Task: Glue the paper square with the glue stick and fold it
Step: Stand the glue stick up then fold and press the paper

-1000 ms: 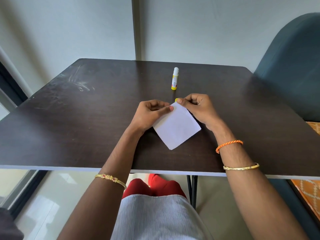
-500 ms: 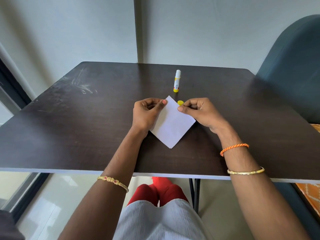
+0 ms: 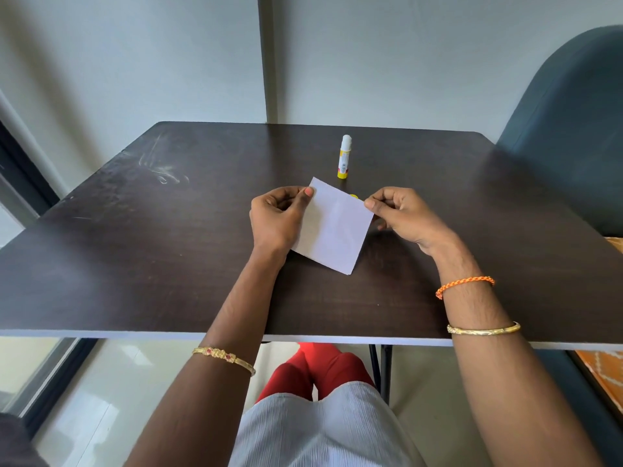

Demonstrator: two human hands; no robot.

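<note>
A white paper square (image 3: 333, 227) is held just above the dark table (image 3: 168, 251) near its middle. My left hand (image 3: 278, 219) pinches its left edge near the top corner. My right hand (image 3: 401, 215) pinches its right corner. The glue stick (image 3: 344, 157) stands upright behind the paper, uncapped, with its white glue tip showing and a yellow base. Its yellow cap (image 3: 354, 197) lies on the table behind the paper, mostly hidden by it.
A dark blue-green chair back (image 3: 569, 129) stands at the table's right side. A grey wall runs behind the table's far edge. My knees in red show under the near edge.
The paper has been turned and spread out between my hands. My right hand moved right along the paper to its right corner, and the paper now covers most of the yellow cap.
</note>
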